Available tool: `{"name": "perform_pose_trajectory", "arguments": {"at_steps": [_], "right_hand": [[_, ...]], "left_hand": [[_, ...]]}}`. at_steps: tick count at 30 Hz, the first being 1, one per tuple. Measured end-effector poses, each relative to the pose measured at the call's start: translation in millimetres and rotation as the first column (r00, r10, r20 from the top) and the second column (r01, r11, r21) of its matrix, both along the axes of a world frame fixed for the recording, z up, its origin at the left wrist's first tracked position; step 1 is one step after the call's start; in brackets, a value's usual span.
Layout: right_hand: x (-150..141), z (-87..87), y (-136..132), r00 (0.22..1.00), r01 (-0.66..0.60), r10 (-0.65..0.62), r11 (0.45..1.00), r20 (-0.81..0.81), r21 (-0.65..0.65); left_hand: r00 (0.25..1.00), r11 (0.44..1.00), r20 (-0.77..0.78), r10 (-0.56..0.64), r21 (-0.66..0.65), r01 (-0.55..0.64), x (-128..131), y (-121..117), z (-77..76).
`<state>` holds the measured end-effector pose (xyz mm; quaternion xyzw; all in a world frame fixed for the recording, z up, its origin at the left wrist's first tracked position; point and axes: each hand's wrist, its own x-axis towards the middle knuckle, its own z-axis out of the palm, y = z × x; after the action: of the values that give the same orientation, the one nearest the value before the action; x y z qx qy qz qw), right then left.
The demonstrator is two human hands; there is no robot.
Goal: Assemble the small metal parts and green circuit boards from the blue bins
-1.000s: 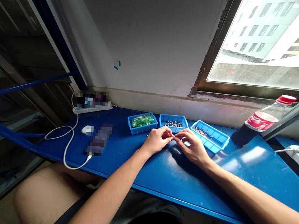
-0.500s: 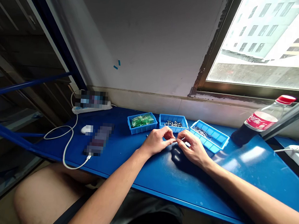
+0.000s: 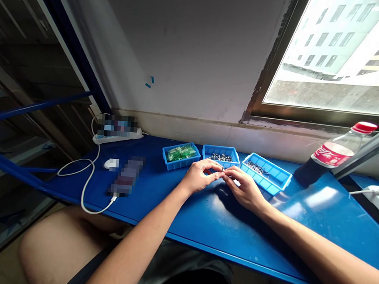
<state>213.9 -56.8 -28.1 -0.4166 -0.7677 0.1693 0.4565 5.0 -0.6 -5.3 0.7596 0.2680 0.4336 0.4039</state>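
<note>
My left hand and my right hand meet fingertip to fingertip above the blue table, both closed in a pinch. Between the fingertips sits something small and dark, too little of it showing to name. Just behind the hands stand three blue bins. The left bin has green and clear plastic pieces in it. Small dark and silvery metal parts lie in the middle bin. Thin metal pins or screws fill part of the right bin, beside my right hand.
A cola bottle stands at the right, near a slanted metal bar. On the left are a blurred phone-like thing with a white cable, a small white object and a power strip. Wall and window rise behind the table.
The fingertips of both hands have drawn closer together, and my left fingers have shifted around the small piece. The bins and other things stay put; the view has shifted slightly.
</note>
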Motion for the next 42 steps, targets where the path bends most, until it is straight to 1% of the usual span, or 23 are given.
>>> {"name": "perform_pose_trajectory", "arguments": {"at_steps": [4, 9, 13, 16, 18, 21, 23, 26, 29, 33, 37, 42], "right_hand": [[-1.0, 2.2, -1.7, 0.999, -0.028, 0.028, 1.0, 0.019, -0.006], [-1.0, 1.4, -2.0, 0.999, -0.023, 0.024, 1.0, 0.029, -0.018], [-0.9, 0.7, -1.5, 1.0, -0.018, 0.018, 1.0, 0.021, -0.021], [-1.1, 1.7, -2.1, 0.999, -0.018, 0.018, 1.0, 0.029, -0.021], [-1.3, 2.9, -3.0, 0.999, -0.014, 0.015, 1.0, 0.033, -0.022], [-1.7, 4.9, -4.4, 0.999, -0.027, 0.028, 0.999, 0.04, -0.026], [-1.9, 5.8, -4.6, 0.998, -0.044, 0.045, 0.999, 0.047, -0.025], [-1.4, 5.9, -3.0, 0.997, -0.057, 0.058, 0.998, 0.042, -0.02], [-0.3, 4.8, -0.7, 0.998, -0.054, 0.055, 0.998, 0.011, -0.033], [1.1, 3.8, 0.3, 0.999, -0.014, 0.013, 0.999, -0.033, -0.05], [2.3, 3.2, 0.3, 0.998, 0.004, -0.007, 0.998, -0.058, -0.058], [2.8, 0.0, 1.5, 0.998, 0.014, -0.017, 0.999, -0.057, -0.05]], "left_hand": [[1.0, 0.999, 0.03, -0.004, -0.041, 0.005, -0.4, 1.4, 0.4], [0.999, 0.996, 0.031, 0.028, -0.09, -0.025, -1.5, 0.1, 4.0], [0.997, 0.993, 0.017, 0.072, -0.092, -0.07, -1.8, -0.2, 4.2], [0.994, 0.99, 0.004, 0.111, -0.085, -0.11, -2.0, 1.3, 2.0], [0.993, 0.99, 0.005, 0.116, -0.082, -0.115, -2.1, 2.6, -0.1], [0.997, 0.994, 0.009, 0.079, -0.07, -0.079, -1.8, 3.8, -2.7], [0.999, 0.997, 0.021, 0.029, -0.069, -0.028, -1.3, 3.7, -3.5], [0.997, 0.995, 0.052, -0.05, -0.088, 0.055, -0.3, 2.6, -3.0], [0.994, 0.988, 0.066, -0.09, -0.121, 0.097, 0.5, 0.9, -1.6], [0.992, 0.985, 0.062, -0.111, -0.126, 0.119, 1.3, -1.8, 1.0], [0.994, 0.988, 0.038, -0.101, -0.114, 0.105, 1.5, -3.7, 2.5], [0.995, 0.992, 0.04, -0.089, -0.087, 0.092, 1.5, -1.3, -1.3]]}}
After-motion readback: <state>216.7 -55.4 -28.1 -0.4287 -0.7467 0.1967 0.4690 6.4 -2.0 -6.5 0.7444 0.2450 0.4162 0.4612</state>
